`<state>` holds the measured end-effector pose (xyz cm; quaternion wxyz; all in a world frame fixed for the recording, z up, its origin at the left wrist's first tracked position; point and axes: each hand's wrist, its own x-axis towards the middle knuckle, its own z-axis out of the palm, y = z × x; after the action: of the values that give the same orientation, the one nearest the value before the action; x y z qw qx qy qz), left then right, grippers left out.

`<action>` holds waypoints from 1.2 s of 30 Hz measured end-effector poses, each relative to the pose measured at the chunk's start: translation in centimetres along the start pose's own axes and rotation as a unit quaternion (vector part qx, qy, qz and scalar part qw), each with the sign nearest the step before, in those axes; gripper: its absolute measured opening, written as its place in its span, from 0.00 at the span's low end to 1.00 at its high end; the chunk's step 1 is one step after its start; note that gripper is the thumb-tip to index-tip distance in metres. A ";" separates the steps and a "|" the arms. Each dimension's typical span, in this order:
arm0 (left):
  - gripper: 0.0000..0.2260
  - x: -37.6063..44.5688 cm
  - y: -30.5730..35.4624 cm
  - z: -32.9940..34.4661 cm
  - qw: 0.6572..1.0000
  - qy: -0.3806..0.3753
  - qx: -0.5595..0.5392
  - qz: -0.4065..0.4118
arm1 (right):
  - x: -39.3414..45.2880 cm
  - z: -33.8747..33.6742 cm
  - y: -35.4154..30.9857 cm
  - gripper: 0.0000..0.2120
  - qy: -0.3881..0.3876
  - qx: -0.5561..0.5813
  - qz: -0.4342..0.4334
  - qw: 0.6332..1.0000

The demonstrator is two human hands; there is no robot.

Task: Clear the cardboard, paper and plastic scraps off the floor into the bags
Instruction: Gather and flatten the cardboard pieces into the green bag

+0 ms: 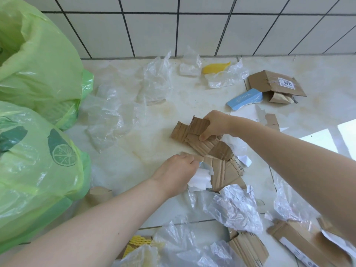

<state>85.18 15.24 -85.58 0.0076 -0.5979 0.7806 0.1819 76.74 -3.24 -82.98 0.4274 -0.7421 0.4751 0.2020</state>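
- Left hand (176,169) curled round a wad of white paper scraps (200,179), fingertips pinching the edge of a flat cardboard piece (221,169) on the floor (173,110).
- Right hand (214,127) just beyond, fingers and thumb gripping a stack of torn corrugated cardboard strips (189,131), which touches the flat piece.
- Nearest me: crumpled clear plastic (237,209), a yellow foam net (139,241), more folded cardboard (248,247) at lower right.
- To my left, two green bags (38,151), one behind the other, the far one's mouth gaping; a cardboard tube (99,193) lies against the near one.
- Mid-floor: clear plastic sheets (113,116) beside the bags.
- Farther right: a blue box (244,99), touching an opened cardboard box (275,85) with a label.
- Along the tiled wall (154,31): more clear plastic (189,64), a yellow scrap (215,67).
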 end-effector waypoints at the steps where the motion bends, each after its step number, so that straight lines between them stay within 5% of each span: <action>1: 0.22 0.3 0.1 -0.2 1.000 -0.002 -0.004 -0.016 | -0.1 -0.1 0.3 0.12 0.018 0.016 0.006 1.000; 6: 0.14 1.4 -0.6 -1.4 0.987 -0.002 -0.023 -0.156 | -0.1 -1.0 2.1 0.20 0.116 0.124 0.033 0.985; 13: 0.18 1.6 -1.2 -0.7 0.982 -0.006 -0.035 -0.186 | -1.4 -1.5 1.6 0.14 0.187 0.314 0.000 0.931; 21: 0.20 2.3 -0.3 -0.7 0.946 -0.056 -0.173 -0.269 | -2.3 -0.4 0.1 0.13 0.190 0.322 -0.032 0.927; 26: 0.15 1.4 -0.6 -0.3 0.890 -0.025 -0.278 -0.361 | -2.9 -0.4 -0.4 0.12 0.191 0.334 -0.041 0.922; 32: 0.11 -0.1 -0.1 0.1 0.878 0.019 -0.289 -0.381 | -3.9 0.4 1.0 0.14 0.146 0.337 0.032 0.930; 36: 0.13 -1.3 0.4 0.3 0.810 0.027 -0.367 -0.457 | -5.6 2.5 3.3 0.14 0.075 0.390 0.091 0.913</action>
<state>85.08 16.58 -85.44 -0.1518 -0.8486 0.2923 0.4141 71.46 1.23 -81.87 0.6259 -0.4827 0.6123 -0.0177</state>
